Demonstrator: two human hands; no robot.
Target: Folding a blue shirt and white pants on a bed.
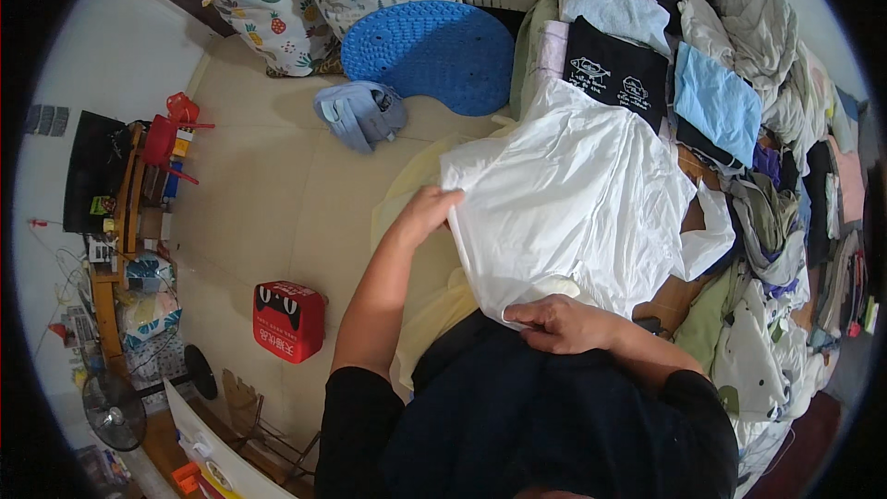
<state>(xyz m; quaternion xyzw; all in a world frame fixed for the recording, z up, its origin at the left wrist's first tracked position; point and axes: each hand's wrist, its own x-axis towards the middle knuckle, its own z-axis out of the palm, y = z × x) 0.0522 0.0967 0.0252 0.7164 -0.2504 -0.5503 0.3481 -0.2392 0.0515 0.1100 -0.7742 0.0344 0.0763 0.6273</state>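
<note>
A white garment (573, 189), perhaps a shirt, lies spread out in front of me with loose wrinkles. My left hand (432, 213) is closed on its left edge near the far left corner. Close to my body, my right hand (560, 324) pinches the near edge, fingers curled over the cloth. A narrow white strip, maybe a sleeve, trails off at the garment's right side. Pale yellow fabric (434, 319) shows beneath and left of it. Just beyond lies a folded black printed garment (617, 69), beside a folded light blue one (716, 103).
Piles of clothes (771, 314) run along the right. A blue textured board (430, 55) and a grey-blue bag (360, 114) lie ahead on the tiled floor. To the left are a red box-shaped stool (289, 321), a fan (115, 410) and a cluttered shelf (120, 212).
</note>
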